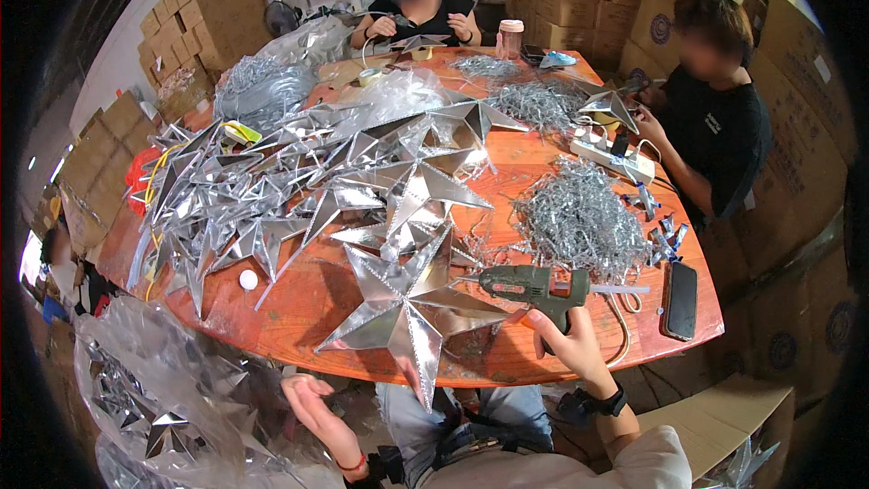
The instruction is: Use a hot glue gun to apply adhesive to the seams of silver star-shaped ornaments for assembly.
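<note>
- Head view: the right hand [568, 337] has its fingers closed around the grip of a green glue gun [534, 288], nozzle pointing left at a big silver star [407, 308] on the near edge of the orange table [299, 308].
- The left hand [312, 403] hangs below the table edge, fingers loosely curled, holding nothing.
- A black phone [681, 299] lies to the right; a heap of silver shreds [579, 217] lies just behind the gun.
- More silver stars [272, 190] crowd the far left.

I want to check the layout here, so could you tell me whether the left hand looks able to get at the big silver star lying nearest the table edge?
Probably yes: the left hand hangs empty just below the table edge, and nothing lies between it and the star.
</note>
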A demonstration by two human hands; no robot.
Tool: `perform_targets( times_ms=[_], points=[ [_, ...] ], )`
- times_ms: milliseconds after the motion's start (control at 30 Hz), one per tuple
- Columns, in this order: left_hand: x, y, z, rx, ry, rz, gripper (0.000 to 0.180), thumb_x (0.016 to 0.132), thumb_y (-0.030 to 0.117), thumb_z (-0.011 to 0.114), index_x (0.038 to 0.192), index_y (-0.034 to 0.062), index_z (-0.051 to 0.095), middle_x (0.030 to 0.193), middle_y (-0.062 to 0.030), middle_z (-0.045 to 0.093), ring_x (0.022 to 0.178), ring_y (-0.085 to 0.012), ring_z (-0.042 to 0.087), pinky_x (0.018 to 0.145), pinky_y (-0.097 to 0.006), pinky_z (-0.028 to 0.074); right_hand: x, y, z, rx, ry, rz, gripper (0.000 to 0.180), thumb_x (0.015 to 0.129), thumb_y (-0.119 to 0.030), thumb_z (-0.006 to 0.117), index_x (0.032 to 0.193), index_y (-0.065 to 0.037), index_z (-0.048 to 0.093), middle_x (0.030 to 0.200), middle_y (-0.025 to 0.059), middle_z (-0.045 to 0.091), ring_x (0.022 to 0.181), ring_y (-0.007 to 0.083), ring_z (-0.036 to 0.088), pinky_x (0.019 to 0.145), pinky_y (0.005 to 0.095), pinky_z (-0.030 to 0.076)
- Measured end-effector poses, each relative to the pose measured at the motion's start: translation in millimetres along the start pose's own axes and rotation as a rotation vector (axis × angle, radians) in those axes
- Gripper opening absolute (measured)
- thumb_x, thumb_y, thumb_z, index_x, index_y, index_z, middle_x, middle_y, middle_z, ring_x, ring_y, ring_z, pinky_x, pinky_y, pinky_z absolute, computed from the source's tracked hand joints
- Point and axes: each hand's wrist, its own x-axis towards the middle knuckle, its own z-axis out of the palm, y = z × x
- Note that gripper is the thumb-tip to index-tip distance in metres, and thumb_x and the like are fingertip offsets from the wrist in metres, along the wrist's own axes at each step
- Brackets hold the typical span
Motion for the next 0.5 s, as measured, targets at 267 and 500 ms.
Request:
perform_targets(
  times_ms=[267, 500],
  points=[
    [-48, -33, 14, 0.275, -0.356, 0.042, 0.006, 0.089, 0.002, 0.049, 0.083, -0.0014, 0.05, 0.079, -0.0097, 0.053, 0.072, -0.0186, 0.051, 0.067, -0.028, 0.041, -3, 2, 6, -0.062, -0.007, -0.065, 0.021, 0.089, -0.014, 0.06, 0.1, 0.002, 0.053, 0.065, 0.0012, 0.057, 0.049, 0.0061, 0.052, 0.043, 0.0226, 0.04],
    [-62, -44, 18, 0.21, -0.31, -0.12, 0.005, 0.089, 0.0, 0.05, 0.085, -0.0013, 0.051, 0.078, -0.0065, 0.052, 0.068, -0.0136, 0.049, 0.063, -0.026, 0.041, -10, 3, 4, -0.159, 0.038, -0.052, 0.019, 0.091, -0.016, 0.056, 0.091, 0.003, 0.06, 0.056, -0.0003, 0.054, 0.048, 0.0055, 0.046, 0.044, 0.0224, 0.033]
  ],
)
